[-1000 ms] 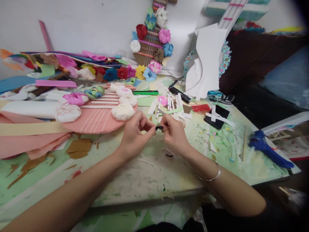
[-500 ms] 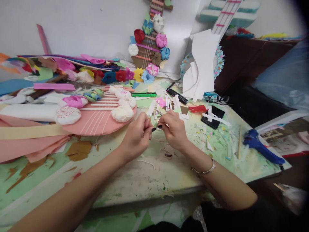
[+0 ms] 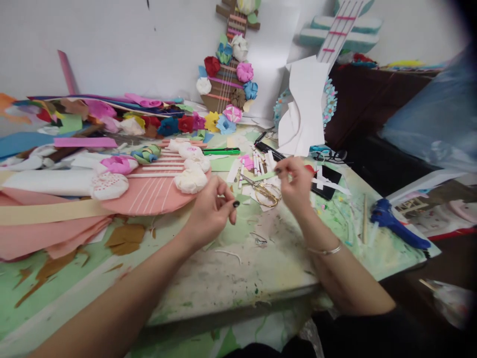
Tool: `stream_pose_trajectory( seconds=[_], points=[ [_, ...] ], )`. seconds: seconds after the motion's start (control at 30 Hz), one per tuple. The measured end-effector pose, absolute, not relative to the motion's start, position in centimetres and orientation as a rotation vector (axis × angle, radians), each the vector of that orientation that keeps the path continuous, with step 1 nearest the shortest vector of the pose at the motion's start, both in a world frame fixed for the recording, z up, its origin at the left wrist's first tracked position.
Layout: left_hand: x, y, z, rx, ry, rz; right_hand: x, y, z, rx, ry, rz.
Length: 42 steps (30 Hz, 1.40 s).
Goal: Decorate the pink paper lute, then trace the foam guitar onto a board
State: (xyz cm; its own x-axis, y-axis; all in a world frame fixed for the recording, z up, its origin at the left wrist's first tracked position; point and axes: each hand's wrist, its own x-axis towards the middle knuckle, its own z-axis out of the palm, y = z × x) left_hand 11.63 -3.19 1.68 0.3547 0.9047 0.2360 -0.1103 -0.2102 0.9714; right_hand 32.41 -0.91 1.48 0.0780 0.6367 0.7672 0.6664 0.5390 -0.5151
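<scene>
My left hand (image 3: pixel 213 211) hovers over the paint-stained table (image 3: pixel 231 278), fingers curled in a pinch on something too small to make out. My right hand (image 3: pixel 296 185) is lifted off to the right with its fingers loosely bent and apart, holding nothing that I can see; a bangle sits on that wrist. Gold-handled scissors (image 3: pixel 266 192) lie on the table between the hands, touching neither. Just beyond my left hand sits a pink paper guitar shape (image 3: pixel 149 191) with white paper flowers (image 3: pixel 191 180).
White paper strips (image 3: pixel 257 163), a green cutter (image 3: pixel 221 151) and a black flat object (image 3: pixel 328 175) lie behind the scissors. At the right edge are a blue glue gun (image 3: pixel 395 226) and a wooden stick (image 3: pixel 364 219). Coloured paper heaps fill the left; a flower-covered guitar model (image 3: pixel 225 84) leans on the wall.
My right hand has pulled away from the left and moved right and up. The scissors it held now lie on the table. The left hand stays pinched.
</scene>
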Motion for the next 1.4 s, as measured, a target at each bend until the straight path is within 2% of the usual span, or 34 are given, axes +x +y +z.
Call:
stream_pose_trajectory(
  seconds=[0.1, 0.13, 0.27, 0.47, 0.6, 0.7, 0.87, 0.93, 1.0, 1.07, 1.2, 1.4],
  points=[
    [11.8, -3.0, 1.3, 1.472, 0.780, 1.104, 30.4, -1.8, 1.4, -0.924, -1.919, 0.440],
    [11.7, -2.9, 1.1, 1.450, 0.791, 1.117, 29.7, -2.2, 1.2, -0.899, -1.961, 0.509],
    [11.3, -2.3, 0.9, 1.301, 0.749, 1.119, 28.3, -2.8, 0.5, -0.929, -1.920, 0.513],
    [11.4, -2.4, 1.4, 1.111, 0.688, 1.093, 28.1, -3.1, 0.3, -0.871, -1.523, 0.907],
    [11.6, -2.4, 1.5, 0.958, 0.714, 1.090, 28.2, -3.3, 0.6, -0.823, -1.472, 0.846],
    [11.7, -2.4, 1.3, 0.870, 0.758, 1.119, 28.4, -3.2, 0.7, -0.727, -1.691, 0.778],
    [12.1, -2.7, 0.6, 0.773, 0.779, 1.157, 28.2, -3.3, 0.6, -0.632, -1.985, 0.377],
    [12.2, -2.8, 0.4, 0.749, 0.784, 1.151, 28.5, -3.3, 0.7, -0.620, -1.992, 0.381],
    [12.2, -2.8, 0.5, 0.764, 0.792, 1.176, 29.2, -2.8, 0.8, -0.739, -1.896, 0.478],
    [12.2, -2.8, 0.7, 0.808, 0.813, 1.229, 30.4, -2.0, 0.9, -1.051, -1.770, 0.490],
    [11.9, -2.7, 1.1, 0.895, 0.861, 1.299, 32.9, 0.1, 0.3, -1.789, -1.859, 0.283],
    [11.5, -2.5, 0.9, 0.921, 0.895, 1.298, 33.7, 0.8, -0.1, -1.957, -1.915, 0.388]
  ],
)
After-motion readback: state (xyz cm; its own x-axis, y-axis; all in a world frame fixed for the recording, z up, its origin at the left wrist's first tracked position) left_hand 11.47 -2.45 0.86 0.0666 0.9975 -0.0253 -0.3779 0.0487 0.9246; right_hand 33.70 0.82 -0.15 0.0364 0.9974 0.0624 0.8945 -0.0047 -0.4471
